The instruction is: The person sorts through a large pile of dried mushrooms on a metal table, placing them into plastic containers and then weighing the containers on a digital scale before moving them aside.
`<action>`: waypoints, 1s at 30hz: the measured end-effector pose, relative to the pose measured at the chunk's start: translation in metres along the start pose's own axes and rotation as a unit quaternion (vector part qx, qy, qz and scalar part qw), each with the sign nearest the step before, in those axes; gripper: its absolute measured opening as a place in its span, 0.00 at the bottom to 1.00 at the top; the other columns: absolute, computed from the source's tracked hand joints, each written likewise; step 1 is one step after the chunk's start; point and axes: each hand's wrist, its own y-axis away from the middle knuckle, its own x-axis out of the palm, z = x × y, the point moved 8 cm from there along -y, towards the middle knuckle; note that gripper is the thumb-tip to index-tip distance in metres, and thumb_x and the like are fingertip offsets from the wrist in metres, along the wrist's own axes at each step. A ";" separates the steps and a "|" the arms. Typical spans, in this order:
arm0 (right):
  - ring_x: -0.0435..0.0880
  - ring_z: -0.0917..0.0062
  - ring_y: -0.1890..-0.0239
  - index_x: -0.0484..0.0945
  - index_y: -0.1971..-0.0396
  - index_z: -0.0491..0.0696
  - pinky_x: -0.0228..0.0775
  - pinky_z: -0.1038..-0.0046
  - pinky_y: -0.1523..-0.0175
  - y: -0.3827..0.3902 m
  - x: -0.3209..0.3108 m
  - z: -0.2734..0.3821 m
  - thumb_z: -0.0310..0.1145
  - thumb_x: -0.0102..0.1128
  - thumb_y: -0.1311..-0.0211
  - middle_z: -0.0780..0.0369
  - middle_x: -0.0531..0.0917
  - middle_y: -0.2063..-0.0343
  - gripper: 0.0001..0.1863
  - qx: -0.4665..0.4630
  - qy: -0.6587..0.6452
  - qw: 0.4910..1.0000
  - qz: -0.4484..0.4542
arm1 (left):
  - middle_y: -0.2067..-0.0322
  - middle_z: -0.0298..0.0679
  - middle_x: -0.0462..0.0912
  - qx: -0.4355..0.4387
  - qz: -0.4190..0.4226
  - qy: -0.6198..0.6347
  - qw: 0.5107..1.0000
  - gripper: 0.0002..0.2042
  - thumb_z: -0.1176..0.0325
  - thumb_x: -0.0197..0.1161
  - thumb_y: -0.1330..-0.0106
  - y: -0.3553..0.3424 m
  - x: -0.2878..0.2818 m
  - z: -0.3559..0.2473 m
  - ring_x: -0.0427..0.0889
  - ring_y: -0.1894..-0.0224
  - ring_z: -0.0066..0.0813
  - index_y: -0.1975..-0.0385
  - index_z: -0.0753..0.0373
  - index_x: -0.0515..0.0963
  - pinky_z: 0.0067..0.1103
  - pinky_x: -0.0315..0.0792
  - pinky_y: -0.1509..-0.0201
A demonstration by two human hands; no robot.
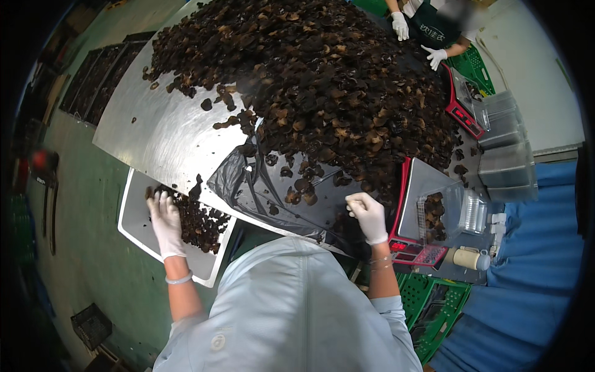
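Note:
My left hand, in a white glove, is over a white-rimmed tray; its fingers are stretched out, with a brown piece at the fingertips. Dark wood ear mushrooms lie in the tray beside it. My right hand, gloved too, is closed, its fingertips pressed together above black plastic sheeting just left of a red scale. Anything in that pinch is too small to make out. A large heap of wood ear mushrooms covers much of the metal table.
On the scale stands a clear plastic box holding mushrooms. A cream bottle lies nearby. Stacked clear containers and a second red scale are at the right. Across the heap, a co-worker's gloved hand rests. Green crates stand below.

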 end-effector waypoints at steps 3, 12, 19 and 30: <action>0.79 0.83 0.75 0.80 0.71 0.42 0.71 0.81 0.69 -0.023 0.037 -0.008 0.27 0.61 0.45 0.63 0.81 0.76 0.04 -0.041 0.051 0.998 0.006 | 0.52 0.42 0.73 -0.036 -0.011 0.052 0.998 0.27 0.50 0.51 0.32 -0.008 -0.047 0.002 0.75 0.62 0.25 0.44 0.67 0.64 0.16 0.76 0.63; 0.80 0.67 0.74 0.80 0.71 0.47 0.72 0.71 0.67 -0.058 0.093 -0.026 0.28 0.66 0.53 0.58 0.79 0.73 0.08 -0.123 0.204 0.971 0.004 | 0.65 0.39 0.79 -0.183 0.172 -0.076 0.965 0.16 0.60 0.49 0.29 0.059 0.055 0.074 0.77 0.66 0.23 0.53 0.66 0.71 0.17 0.72 0.61; 0.73 0.89 0.79 0.77 0.63 0.45 0.60 0.86 0.78 -0.046 0.076 -0.044 0.27 0.56 0.39 0.69 0.77 0.79 0.06 0.080 -0.167 0.982 0.032 | 0.65 0.36 0.81 -0.058 0.296 -0.431 0.850 0.09 0.66 0.54 0.32 0.092 0.072 0.097 0.79 0.64 0.23 0.59 0.63 0.76 0.18 0.72 0.59; 0.82 0.69 0.70 0.82 0.65 0.48 0.75 0.74 0.61 -0.096 0.063 0.090 0.25 0.59 0.47 0.58 0.81 0.69 0.09 -0.262 0.201 0.939 -0.093 | 0.63 0.40 0.78 0.299 0.487 -0.547 0.612 0.14 0.63 0.63 0.43 0.110 0.200 0.126 0.79 0.60 0.40 0.59 0.60 0.77 0.29 0.74 0.57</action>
